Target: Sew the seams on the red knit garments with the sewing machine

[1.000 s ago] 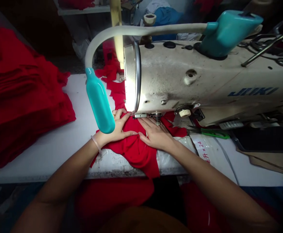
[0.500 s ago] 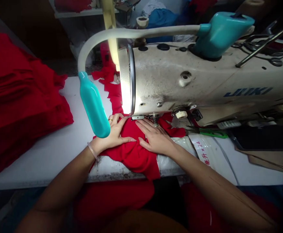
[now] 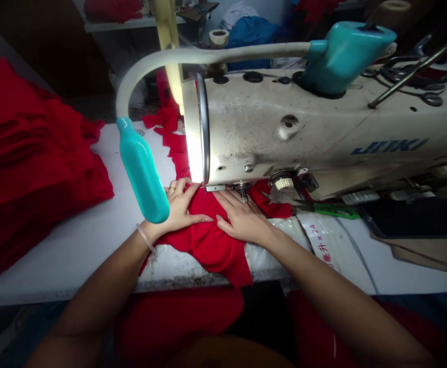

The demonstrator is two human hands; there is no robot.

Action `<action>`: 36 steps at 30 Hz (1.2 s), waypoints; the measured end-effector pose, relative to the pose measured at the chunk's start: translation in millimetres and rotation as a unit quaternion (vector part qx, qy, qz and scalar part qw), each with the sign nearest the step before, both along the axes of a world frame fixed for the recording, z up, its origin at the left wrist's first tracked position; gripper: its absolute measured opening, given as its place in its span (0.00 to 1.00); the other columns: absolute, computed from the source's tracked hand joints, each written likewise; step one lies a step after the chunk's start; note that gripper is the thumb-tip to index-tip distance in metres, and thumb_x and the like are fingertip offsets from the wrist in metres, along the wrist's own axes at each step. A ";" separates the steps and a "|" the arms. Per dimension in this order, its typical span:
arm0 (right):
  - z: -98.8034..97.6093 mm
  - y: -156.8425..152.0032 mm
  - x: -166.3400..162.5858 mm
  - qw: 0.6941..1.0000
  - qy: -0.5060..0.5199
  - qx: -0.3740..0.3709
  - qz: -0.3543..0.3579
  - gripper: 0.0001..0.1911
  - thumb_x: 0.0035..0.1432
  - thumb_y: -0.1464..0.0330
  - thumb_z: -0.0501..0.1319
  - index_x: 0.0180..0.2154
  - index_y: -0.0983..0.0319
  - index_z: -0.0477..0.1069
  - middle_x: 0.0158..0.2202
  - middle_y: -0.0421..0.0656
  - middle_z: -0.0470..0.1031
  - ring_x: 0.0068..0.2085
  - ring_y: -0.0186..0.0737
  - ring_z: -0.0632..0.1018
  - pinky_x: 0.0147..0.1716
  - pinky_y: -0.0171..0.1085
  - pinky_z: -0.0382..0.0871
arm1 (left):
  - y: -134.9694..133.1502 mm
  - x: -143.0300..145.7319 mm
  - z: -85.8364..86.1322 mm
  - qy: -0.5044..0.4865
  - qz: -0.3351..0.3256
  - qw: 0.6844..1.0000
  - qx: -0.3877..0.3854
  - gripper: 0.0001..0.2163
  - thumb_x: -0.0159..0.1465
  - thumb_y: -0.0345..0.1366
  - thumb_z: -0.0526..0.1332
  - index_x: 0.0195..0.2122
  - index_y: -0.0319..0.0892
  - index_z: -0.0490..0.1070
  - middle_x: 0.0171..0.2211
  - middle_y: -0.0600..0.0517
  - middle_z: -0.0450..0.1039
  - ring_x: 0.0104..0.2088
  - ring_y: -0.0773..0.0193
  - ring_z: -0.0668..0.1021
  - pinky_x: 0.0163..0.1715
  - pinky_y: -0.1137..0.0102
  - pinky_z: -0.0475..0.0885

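Here, a seated person's left hand (image 3: 179, 207) and right hand (image 3: 242, 217) lie flat on a piece of red knit cloth (image 3: 208, 240), which sits on a white table (image 3: 73, 260) directly in front of the presser foot (image 3: 242, 190) of a cream industrial sewing machine (image 3: 284, 122). The left fingers (image 3: 192, 219) are spread and pressed down, partly hidden behind a teal lamp head (image 3: 142, 171); the right fingers (image 3: 231, 202) are spread and flat on the cloth, neither pinching nor gathering it. A clear bangle (image 3: 144, 237) circles the left wrist, and a ring (image 3: 171, 188) shows on one left finger. Progress, as judged from the layout: a red strip (image 3: 177, 153) lies beyond the machine head, on the far side of the needle area, while the bulk of the piece lies on the near side, under the hands. A tall stack of red cloth (image 3: 27, 153) sits to the left. Green-handled snips (image 3: 336, 210) lie just right of the cloth. Legible markings: blue "JUKI" on the machine arm, and "× 24" handwritten on a white plastic bag (image 3: 319, 245), with the neighbouring characters too unclear to read
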State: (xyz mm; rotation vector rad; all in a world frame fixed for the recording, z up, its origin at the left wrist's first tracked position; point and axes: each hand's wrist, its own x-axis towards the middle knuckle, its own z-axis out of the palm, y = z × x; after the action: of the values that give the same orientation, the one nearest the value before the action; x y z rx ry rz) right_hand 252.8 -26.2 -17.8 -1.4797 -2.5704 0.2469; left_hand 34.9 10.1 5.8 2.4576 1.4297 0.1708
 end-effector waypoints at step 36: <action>-0.4 -7.3 0.9 1.000 0.010 -0.002 -0.011 0.36 0.62 0.63 0.52 0.68 0.70 0.53 0.68 0.52 0.56 0.68 0.50 0.60 0.68 0.52 0.52 | -0.5 4.5 7.6 0.035 0.008 0.997 -0.062 0.50 0.50 0.63 0.68 0.68 0.42 0.54 0.61 0.37 0.56 0.60 0.36 0.62 0.57 0.46 0.60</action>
State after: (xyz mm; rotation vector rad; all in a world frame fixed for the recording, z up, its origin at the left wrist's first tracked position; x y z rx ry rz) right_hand 253.7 -33.5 -18.2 -1.4971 -2.5380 0.2628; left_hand 39.4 9.5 13.4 2.3752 1.4425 -0.0018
